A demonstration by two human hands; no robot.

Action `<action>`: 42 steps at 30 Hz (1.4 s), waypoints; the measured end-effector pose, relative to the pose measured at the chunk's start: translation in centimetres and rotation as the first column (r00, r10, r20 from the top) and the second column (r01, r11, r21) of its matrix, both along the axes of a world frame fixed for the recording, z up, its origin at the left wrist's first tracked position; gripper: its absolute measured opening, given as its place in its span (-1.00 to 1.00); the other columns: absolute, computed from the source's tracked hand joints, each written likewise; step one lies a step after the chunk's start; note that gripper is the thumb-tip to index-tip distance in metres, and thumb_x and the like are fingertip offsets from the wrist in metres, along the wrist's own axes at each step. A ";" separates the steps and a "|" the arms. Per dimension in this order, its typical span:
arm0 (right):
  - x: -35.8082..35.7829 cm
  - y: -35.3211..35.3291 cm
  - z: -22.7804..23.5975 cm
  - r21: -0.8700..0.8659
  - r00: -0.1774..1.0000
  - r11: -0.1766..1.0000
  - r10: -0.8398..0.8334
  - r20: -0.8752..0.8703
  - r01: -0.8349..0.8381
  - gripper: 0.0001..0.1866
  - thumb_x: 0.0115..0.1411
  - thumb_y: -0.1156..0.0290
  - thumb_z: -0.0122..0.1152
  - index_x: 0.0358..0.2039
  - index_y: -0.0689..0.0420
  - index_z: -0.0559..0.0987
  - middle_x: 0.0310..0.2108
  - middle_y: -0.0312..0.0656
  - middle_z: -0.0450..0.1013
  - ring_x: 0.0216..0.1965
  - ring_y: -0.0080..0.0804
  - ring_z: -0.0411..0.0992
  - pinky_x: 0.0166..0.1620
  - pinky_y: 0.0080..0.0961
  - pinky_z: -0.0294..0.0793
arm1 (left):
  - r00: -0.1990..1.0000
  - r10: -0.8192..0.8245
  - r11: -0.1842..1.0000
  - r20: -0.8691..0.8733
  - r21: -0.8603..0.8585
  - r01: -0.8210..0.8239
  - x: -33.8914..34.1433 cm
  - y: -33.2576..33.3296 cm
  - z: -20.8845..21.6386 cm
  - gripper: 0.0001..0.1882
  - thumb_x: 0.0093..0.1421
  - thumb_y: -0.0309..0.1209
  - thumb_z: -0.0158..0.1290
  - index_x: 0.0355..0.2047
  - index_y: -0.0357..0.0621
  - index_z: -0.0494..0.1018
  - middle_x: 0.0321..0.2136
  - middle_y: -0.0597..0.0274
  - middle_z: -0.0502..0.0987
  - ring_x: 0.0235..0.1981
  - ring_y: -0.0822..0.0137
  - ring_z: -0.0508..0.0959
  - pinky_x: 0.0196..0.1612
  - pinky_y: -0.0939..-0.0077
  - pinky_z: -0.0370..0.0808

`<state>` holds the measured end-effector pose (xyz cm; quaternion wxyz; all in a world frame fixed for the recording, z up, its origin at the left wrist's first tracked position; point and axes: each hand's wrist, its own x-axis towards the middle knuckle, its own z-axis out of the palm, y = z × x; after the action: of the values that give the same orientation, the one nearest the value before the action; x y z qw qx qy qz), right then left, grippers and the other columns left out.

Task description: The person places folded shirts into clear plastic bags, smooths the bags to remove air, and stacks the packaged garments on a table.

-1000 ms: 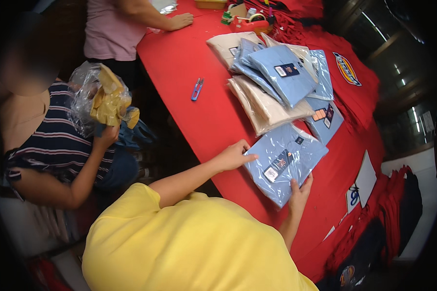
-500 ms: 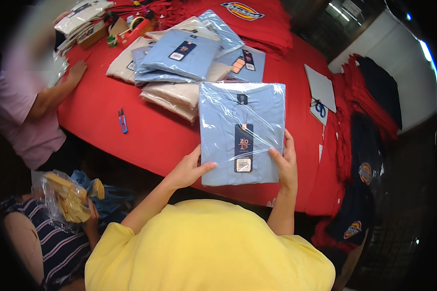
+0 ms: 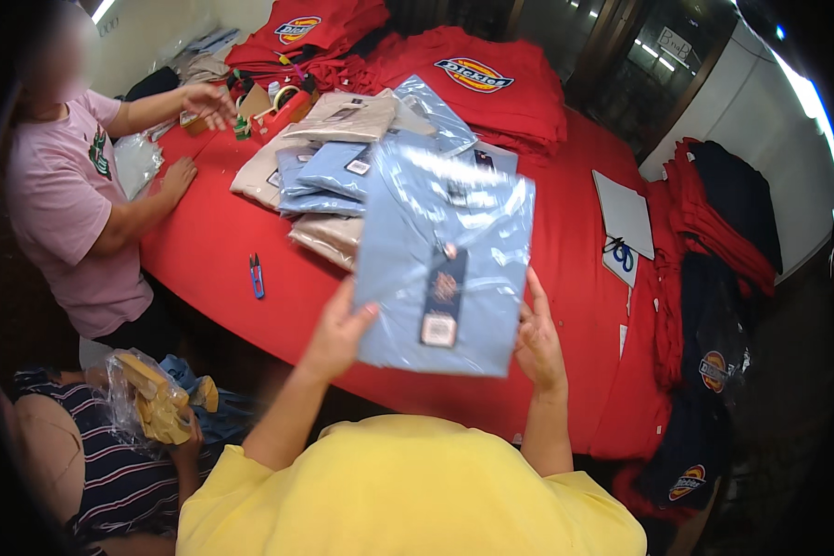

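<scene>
A folded light-blue shirt in a clear plastic bag (image 3: 417, 306), with a dark hang tag on its front, is lifted above the table's near edge. Its top leans slightly to the right. My left hand (image 3: 338, 338) grips its lower left side, thumb in front and the other fingers hidden behind. Along the right edge, my right hand (image 3: 540, 343) has curled fingers against the bag, partly behind it; the thumb is no longer across the front. Just beyond lies a pile of bagged shirts, with a beige shirt (image 3: 347, 118) on top and blue shirts (image 3: 335, 170) below.
Blue-handled thread snips (image 3: 257, 276) lie on the red table (image 3: 222, 241). Scissors (image 3: 621, 252) rest by a white board (image 3: 624, 213) at right. Red garments (image 3: 463, 83) are stacked behind. Two people are at left; one holds a bag of yellowish pieces (image 3: 157, 398).
The bagged shirt has tilted and moved slightly left, blurred at its top. My right thumb has come off its front. The person in pink has raised a hand over the table.
</scene>
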<state>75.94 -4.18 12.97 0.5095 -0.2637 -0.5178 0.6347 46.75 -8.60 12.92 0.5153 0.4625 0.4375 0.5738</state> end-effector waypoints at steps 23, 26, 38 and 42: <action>3.1 35.1 -11.8 -0.234 0.837 0.913 -0.171 0.520 0.333 -0.41 0.26 0.33 0.16 0.18 0.44 0.25 0.02 0.14 0.39 -0.02 -0.22 0.45 0.02 -0.34 0.46 | 0.129 0.403 0.852 -0.906 0.320 -0.414 -6.9 22.1 -4.3 -0.23 0.16 0.20 0.01 0.31 0.15 0.22 0.39 0.15 0.03 0.43 -0.01 -0.18 0.33 -0.34 -0.30; -0.4 33.6 -9.2 -0.275 0.871 0.911 -0.152 0.467 0.307 -0.46 0.24 0.35 0.17 0.11 0.43 0.28 -0.02 0.14 0.40 -0.03 -0.20 0.45 0.02 -0.30 0.45 | 0.123 0.512 0.804 -0.850 0.424 -0.418 -8.7 21.0 -5.3 -0.28 0.13 0.07 0.14 0.23 0.06 0.32 0.34 0.16 0.14 0.42 -0.01 -0.11 0.34 -0.27 -0.23; 8.9 16.8 0.1 -0.007 0.857 0.906 -0.397 0.328 0.422 -0.66 0.21 0.53 0.16 -0.02 0.33 0.38 -0.16 -0.08 0.46 -0.18 -0.42 0.46 -0.12 -0.46 0.47 | 0.041 0.641 0.696 -0.766 0.557 -0.454 -9.7 20.8 -5.7 -0.39 0.20 -0.05 0.09 0.24 0.12 0.32 0.33 0.13 0.16 0.40 -0.08 -0.06 0.34 -0.25 -0.21; 10.6 12.2 7.0 0.095 0.903 0.928 -0.373 0.212 0.361 -0.63 0.23 0.53 0.11 0.04 0.31 0.36 -0.09 -0.14 0.43 -0.09 -0.49 0.41 0.01 -0.56 0.38 | 0.041 0.667 0.650 -0.744 0.554 -0.520 -8.8 20.4 -5.9 -0.41 0.21 -0.04 0.08 0.23 0.12 0.34 0.32 0.07 0.15 0.40 -0.09 -0.06 0.34 -0.25 -0.22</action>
<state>86.52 8.01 19.98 0.5644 -0.4132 -0.5302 0.4792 37.97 11.78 7.01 -0.1405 0.5047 0.7535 0.3971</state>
